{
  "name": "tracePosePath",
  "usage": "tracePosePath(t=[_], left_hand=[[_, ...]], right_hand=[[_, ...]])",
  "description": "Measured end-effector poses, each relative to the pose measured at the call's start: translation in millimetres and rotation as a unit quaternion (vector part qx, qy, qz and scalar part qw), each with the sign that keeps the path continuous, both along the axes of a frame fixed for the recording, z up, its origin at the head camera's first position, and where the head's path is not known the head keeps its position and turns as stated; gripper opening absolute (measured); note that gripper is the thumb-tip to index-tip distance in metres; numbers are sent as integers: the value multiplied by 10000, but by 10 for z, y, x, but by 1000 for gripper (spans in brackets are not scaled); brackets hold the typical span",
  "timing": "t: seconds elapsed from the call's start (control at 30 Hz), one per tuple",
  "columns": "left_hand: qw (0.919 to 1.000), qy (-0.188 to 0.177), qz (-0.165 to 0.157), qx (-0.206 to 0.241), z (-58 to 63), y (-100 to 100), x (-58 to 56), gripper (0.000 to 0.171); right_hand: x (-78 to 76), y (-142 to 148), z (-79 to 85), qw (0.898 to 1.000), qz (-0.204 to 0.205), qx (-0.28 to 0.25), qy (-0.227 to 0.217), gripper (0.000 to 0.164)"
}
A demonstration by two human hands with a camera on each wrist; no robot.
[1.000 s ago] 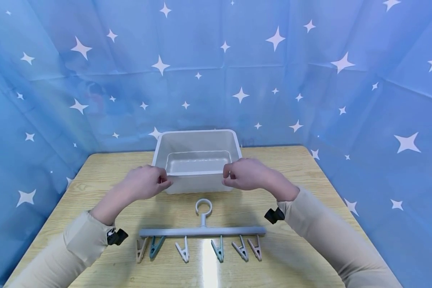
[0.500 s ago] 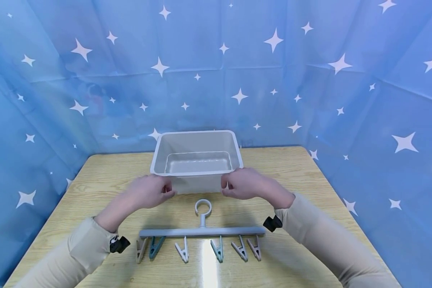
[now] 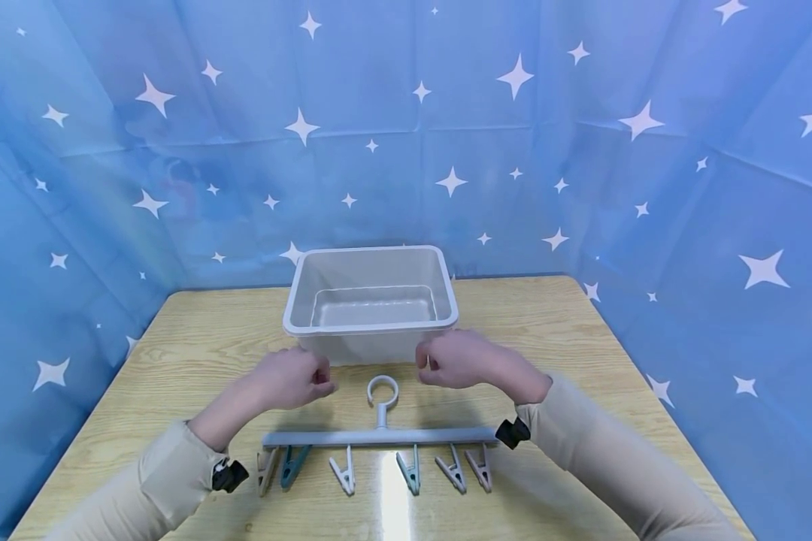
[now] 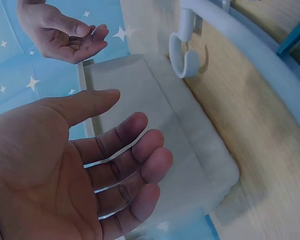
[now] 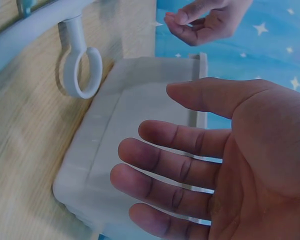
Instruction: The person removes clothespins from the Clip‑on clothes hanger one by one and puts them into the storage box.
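My left hand (image 3: 294,378) hovers in front of the near left corner of a light grey plastic bin (image 3: 372,347), holding nothing. In the left wrist view its fingers are loosely bent with the palm bare. The right hand (image 3: 463,359) hovers by the bin's near right corner, likewise holding nothing, its relaxed fingers (image 5: 150,155) spread a little in the right wrist view. Between and below the hands lies a grey clip hanger (image 3: 382,436) with its hook (image 3: 382,391) pointing at the bin. Several clothes pegs in beige, teal, white, grey and pinkish tones hang along its bar, including a teal peg (image 3: 409,472).
Everything lies on a wood-grain table (image 3: 203,323). A blue curtain (image 3: 392,173) with white stars hangs behind the table and along both sides. The bin's open top faces up near the table's back edge.
Both hands have drawn back from the bin's front rim toward the hanger and come lower in the head view. The bin and the hanger stay in place.
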State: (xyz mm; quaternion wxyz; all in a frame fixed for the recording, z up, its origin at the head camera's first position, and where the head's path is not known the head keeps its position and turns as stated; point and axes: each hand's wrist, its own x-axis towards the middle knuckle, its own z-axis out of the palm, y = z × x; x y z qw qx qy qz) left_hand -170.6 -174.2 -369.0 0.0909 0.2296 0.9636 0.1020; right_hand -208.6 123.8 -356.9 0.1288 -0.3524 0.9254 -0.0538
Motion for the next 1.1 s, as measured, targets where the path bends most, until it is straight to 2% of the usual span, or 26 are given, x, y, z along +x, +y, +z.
tracePosePath(t=[0.2,0.47,0.9,1.1], left_hand=[[9999,-87,-34,91,-107,16,-5,20],[9997,-209,-95,-95,-247,31,-4,22],[9990,-445,-28,-24,-346,75,77,18],[9986,-502,-165,19,-400,86,99,17]], right_hand=[[21,-5,-72,9999,-62,82,-61,20],[52,-42,-198,9996,-71,193,-170,20],[110,-90,-382,9989,40,373,-279,20],[154,-112,-440,9983,40,470,-342,17]])
